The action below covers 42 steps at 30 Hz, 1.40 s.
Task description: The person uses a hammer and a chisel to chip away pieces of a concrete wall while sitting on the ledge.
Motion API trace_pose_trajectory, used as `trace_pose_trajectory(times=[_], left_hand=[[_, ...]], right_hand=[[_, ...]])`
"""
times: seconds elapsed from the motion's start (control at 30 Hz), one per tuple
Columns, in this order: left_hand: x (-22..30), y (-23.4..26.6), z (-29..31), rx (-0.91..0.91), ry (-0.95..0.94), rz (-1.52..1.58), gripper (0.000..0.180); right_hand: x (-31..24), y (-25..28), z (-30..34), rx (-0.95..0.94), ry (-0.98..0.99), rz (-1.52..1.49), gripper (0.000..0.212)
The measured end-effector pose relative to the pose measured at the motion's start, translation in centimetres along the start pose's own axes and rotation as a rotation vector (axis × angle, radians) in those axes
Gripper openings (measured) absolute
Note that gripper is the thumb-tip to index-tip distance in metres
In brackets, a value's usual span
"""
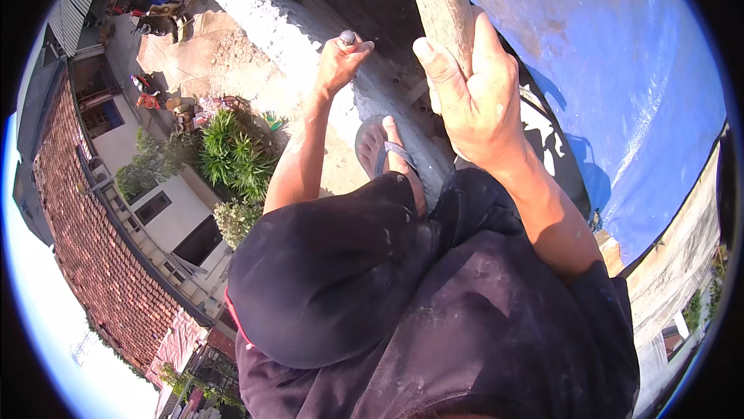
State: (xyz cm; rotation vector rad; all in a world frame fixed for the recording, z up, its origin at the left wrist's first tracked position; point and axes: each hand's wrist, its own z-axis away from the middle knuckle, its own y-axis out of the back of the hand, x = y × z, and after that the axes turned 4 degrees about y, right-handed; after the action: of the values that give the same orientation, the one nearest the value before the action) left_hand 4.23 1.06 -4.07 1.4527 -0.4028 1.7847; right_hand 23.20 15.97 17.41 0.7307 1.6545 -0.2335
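Observation:
My left hand is closed in a fist around a metal rod, perhaps a chisel, whose rounded grey end shows at the top of the fist. It is over the rough, whitish wall top; the rod's lower part is hidden. My right hand grips a thick, pale wooden handle, thumb along its side. That handle runs up out of the picture, so whatever is at its far end does not show. Below my hands, my sandalled foot stands on the wall top.
Right of the wall spreads a blue tarp. A dark gap opens between them. Far below on the left lie a yard with motorbikes, green plants and a house with a tiled roof.

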Motion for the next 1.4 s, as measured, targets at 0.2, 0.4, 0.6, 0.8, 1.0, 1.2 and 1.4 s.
trace_pose_trajectory(times=[0.2,0.4,0.6,0.8,1.0,1.2,1.4], left_hand=[[0.7,-1.1,-0.8,-0.102,0.000,0.008,0.023],[-0.8,0.4,0.1,0.002,0.026,-0.019,0.029],[-0.7,-1.1,-0.6,-0.037,0.069,-0.072,0.027],[-0.1,3.0,-0.1,-0.010,0.041,0.311,0.042],[8.0,5.8,-3.0,-0.025,-0.099,0.378,0.022],[13.8,8.7,-0.1,-0.165,-0.024,-0.087,0.024],[14.7,11.6,1.1,0.101,0.273,-0.249,0.042]], right_hand=[[7.2,0.4,2.9,-0.430,-0.268,0.381,0.035],[2.7,-0.3,2.3,-0.116,-0.116,0.115,0.037],[8.4,-0.2,3.2,-0.443,-0.318,0.340,0.038],[7.1,1.8,6.7,-0.337,-0.447,0.156,0.041],[8.5,4.1,8.9,-0.179,-0.657,-0.017,0.042],[7.7,3.9,8.1,-0.191,-0.722,-0.089,0.034],[8.8,2.1,9.5,-0.177,-0.838,-0.300,0.028]])
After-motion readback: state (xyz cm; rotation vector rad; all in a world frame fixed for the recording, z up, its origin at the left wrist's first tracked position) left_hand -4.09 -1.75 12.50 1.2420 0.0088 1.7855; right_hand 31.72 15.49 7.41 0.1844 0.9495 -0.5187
